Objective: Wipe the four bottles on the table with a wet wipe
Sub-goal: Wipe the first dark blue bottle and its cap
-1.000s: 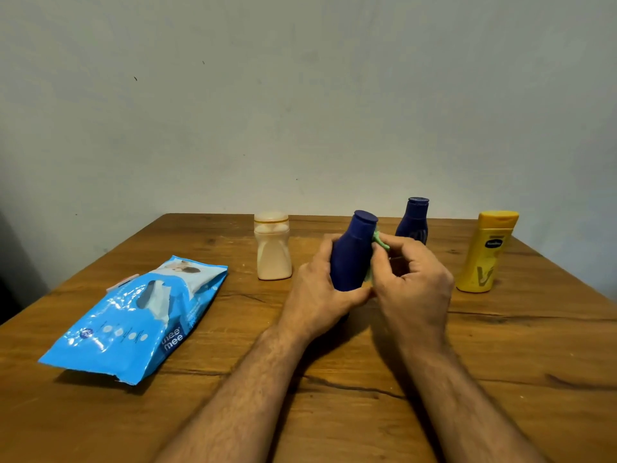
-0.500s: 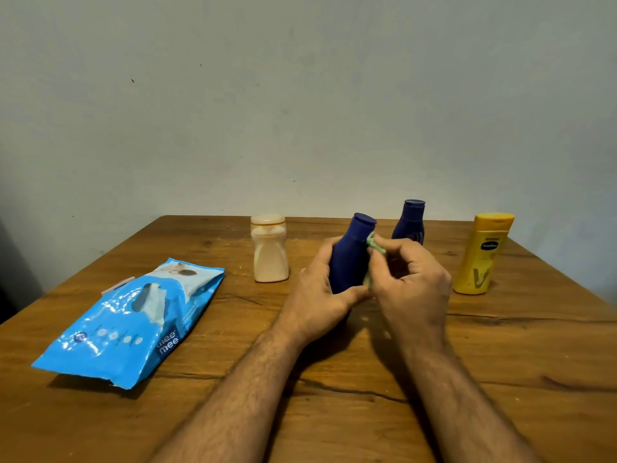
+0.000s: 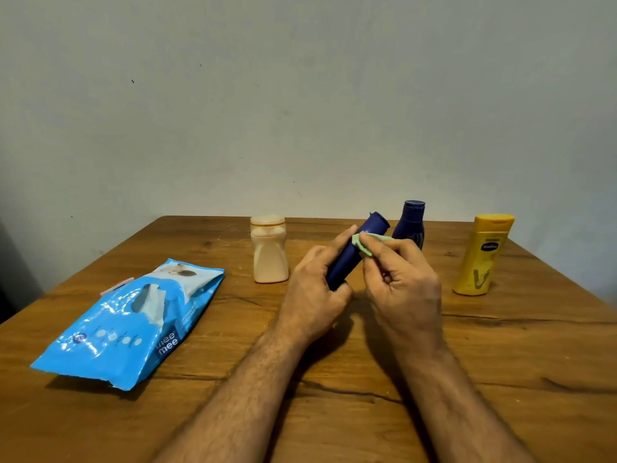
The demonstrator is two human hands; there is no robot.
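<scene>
Plainly "mee mee" on blue wipes pack point(image 3: 127, 324).

A wooden table point(image 3: 500, 379) (dark cracks run across its grain) stands against a plain pale wall point(image 3: 300, 95). A few small dark specks point(image 3: 133, 81) mark the wall. At the far left edge, a dark shadowed strip point(image 3: 10, 279) shows beside the table.
</scene>
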